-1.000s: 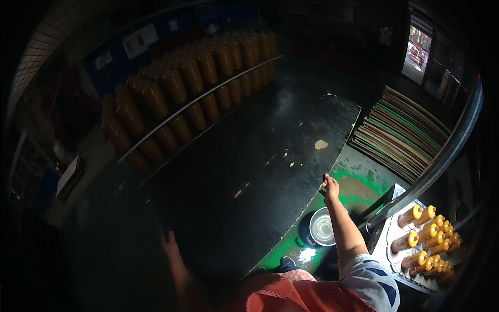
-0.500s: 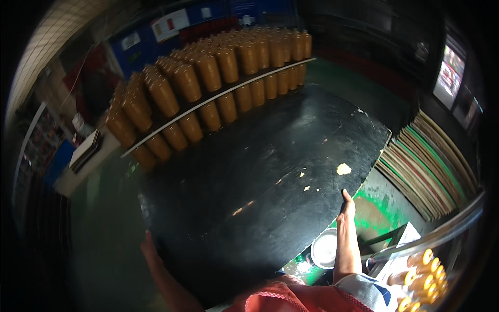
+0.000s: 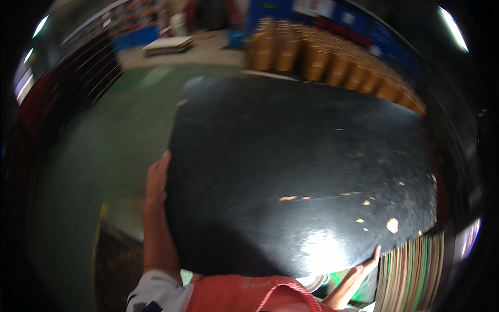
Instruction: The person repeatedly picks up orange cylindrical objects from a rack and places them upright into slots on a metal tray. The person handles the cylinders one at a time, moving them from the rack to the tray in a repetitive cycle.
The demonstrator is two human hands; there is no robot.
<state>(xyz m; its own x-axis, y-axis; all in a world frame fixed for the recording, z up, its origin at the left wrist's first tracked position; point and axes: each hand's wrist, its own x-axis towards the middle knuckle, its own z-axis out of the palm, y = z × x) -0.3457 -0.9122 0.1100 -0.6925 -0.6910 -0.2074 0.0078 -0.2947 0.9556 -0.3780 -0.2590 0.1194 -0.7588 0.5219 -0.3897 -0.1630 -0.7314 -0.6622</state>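
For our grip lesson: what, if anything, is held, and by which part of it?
A black board, by its edges: left hand at the left, right hand at the lower right.

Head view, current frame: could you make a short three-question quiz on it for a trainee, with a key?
1. Multiple choice: what do both hands hold? A) an amber bottle; B) a black board; C) a red apron.
2. True or false: the left hand is at the board's left edge.
3. Short answer: which hand is nearer the stack of thin sheets at the lower right?

Key: 1. B. 2. True. 3. The right hand.
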